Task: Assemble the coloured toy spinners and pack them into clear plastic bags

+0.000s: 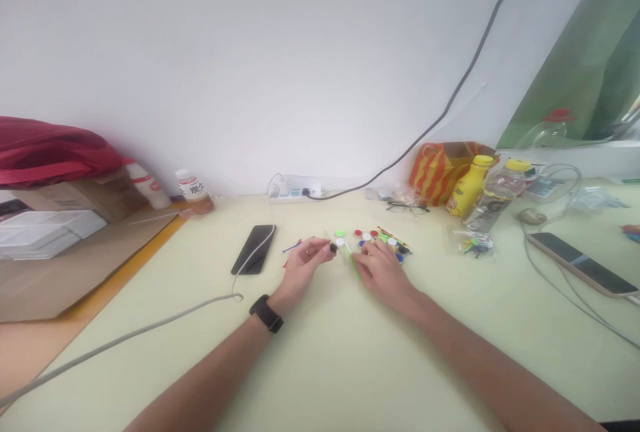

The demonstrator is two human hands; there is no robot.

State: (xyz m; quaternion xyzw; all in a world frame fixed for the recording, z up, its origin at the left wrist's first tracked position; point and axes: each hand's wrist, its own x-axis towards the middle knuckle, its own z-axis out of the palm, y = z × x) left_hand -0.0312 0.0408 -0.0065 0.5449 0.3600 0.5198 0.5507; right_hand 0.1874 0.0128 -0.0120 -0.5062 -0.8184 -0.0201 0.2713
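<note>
Between the thumb and fingers of my left hand (306,261) is a small black round piece (333,247). My right hand (383,271) has its fingers bent around a thin light-green stick (349,251), which slants down past the thumb. Just beyond the hands lie small discs: a green disc (340,233), a white disc (341,243) and a red disc (358,233). More coloured discs and thin sticks, among them a blue disc (399,258), lie partly hidden behind my right hand. Some blue and red sticks (299,244) show by my left hand.
A black phone (253,249) with a cable across it lies left. Behind are a power strip (295,196) and glasses (407,207). Right stand a striped bag (435,175), a yellow bottle (469,187), a clear bottle (497,195) and another phone (583,264). Boxes (55,232) sit far left.
</note>
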